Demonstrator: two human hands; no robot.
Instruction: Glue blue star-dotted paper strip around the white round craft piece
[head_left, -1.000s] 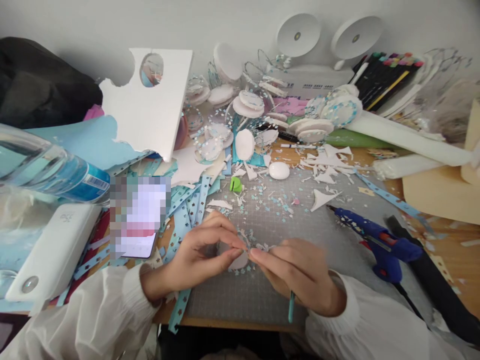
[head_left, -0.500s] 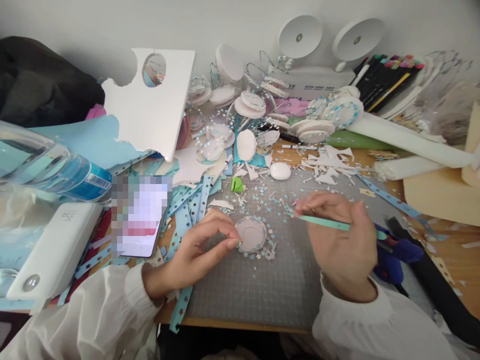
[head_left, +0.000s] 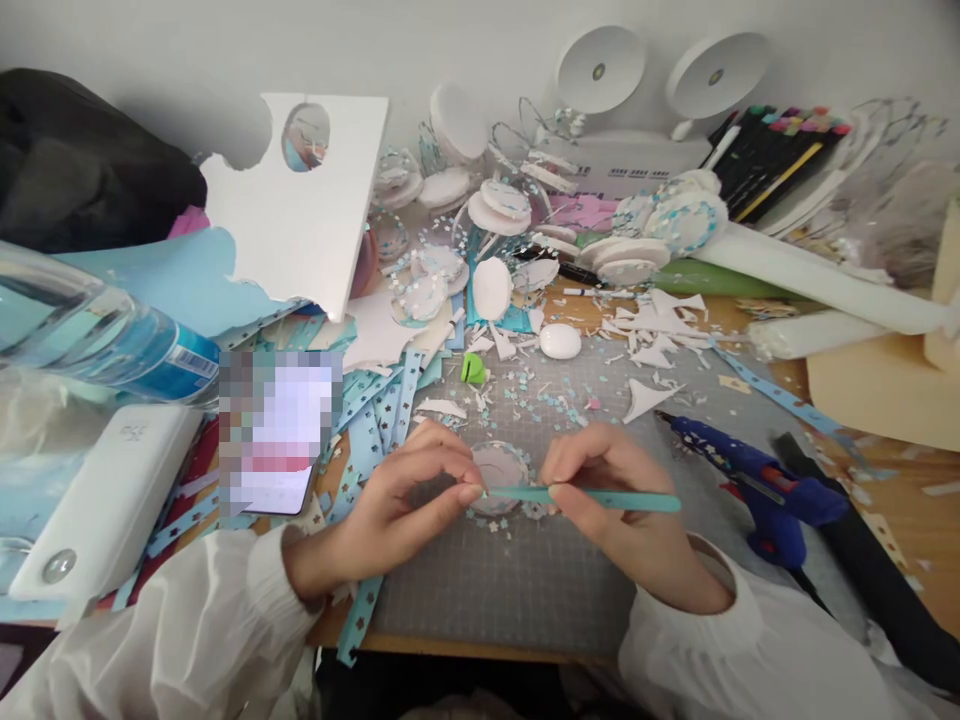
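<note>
My right hand (head_left: 611,500) is closed around slim teal tweezers (head_left: 626,500), held level with their narrow end toward the left. That end meets the fingertips of my left hand (head_left: 416,495), whose thumb and forefinger pinch something too small to make out. Behind and below the tweezers, a round white disc (head_left: 501,462) with pale blue and white stars round its edge lies on the grey cutting mat (head_left: 487,590). My fingers partly cover it. Small loose paper stars (head_left: 493,525) lie at its near edge.
A blue glue gun (head_left: 757,475) lies to the right. Leftward are a phone (head_left: 289,430), a white power bank (head_left: 112,495), a water bottle (head_left: 112,330) and star-punched strips (head_left: 375,425). Behind are a green clip-like piece (head_left: 472,368), a white oval case (head_left: 560,341) and foam scraps (head_left: 649,398).
My right hand has moved left and turned, bringing the tweezers' tip to my left fingertips. The glue gun and a white scrap behind that hand are now uncovered. My left hand stays nearly still.
</note>
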